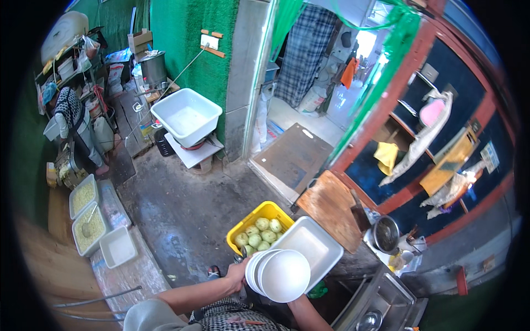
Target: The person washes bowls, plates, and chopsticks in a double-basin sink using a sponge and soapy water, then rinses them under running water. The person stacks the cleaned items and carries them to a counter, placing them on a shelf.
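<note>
A stack of white bowls is held tilted in front of my body. My left hand grips the stack at its left side, with what looks like metal utensils in the same grasp. My right forearm reaches up behind the bowls, which hide the right hand. Just beyond the stack stands a yellow crate of round pale-green vegetables. Beside it, partly covered by the bowls, lies a white rectangular tub.
A wooden cutting board and cleaver lie beyond the tub. At right are a metal bowl and a steel sink. White trays, two with chopped food, line the left table. Another person bends at far left. A doorway opens ahead.
</note>
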The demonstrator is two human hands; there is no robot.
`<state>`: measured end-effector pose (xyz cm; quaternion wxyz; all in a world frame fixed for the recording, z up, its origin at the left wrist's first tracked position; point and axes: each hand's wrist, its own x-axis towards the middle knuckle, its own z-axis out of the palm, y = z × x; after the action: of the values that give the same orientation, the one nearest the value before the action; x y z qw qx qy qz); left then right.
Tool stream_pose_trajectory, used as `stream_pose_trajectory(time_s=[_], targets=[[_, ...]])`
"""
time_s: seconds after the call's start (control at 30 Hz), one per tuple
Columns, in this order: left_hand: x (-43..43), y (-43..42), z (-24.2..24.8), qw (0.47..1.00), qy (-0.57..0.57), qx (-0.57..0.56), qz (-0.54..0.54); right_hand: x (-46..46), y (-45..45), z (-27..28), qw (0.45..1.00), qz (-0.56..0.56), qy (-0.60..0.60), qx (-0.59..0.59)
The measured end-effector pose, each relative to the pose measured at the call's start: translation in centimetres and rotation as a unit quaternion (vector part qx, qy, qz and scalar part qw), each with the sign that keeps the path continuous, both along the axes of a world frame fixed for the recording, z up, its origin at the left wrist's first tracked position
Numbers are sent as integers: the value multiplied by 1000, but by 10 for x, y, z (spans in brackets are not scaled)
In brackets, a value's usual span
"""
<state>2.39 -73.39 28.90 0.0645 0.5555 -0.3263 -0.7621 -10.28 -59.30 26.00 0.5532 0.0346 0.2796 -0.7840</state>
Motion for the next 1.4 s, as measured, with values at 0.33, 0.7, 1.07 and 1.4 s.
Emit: stream_pose_trajectory(time_s=[0.33, 0.7, 1.07, 1.4], targets=[[-21, -282, -15, 992, 49, -14, 115, -32, -296, 3, 996, 48, -55, -55], [-112, -505, -42, 998, 34, -22, 57, -145, -526, -22, 987, 71, -102, -105], [-353, -658, -44, 994, 88, 31, -64, -343, -644, -1, 989, -44, -64, -125], [-625, -693, -1, 941, 26, 91, -325, -546, -647, 25, 971, -221, -7, -86]])
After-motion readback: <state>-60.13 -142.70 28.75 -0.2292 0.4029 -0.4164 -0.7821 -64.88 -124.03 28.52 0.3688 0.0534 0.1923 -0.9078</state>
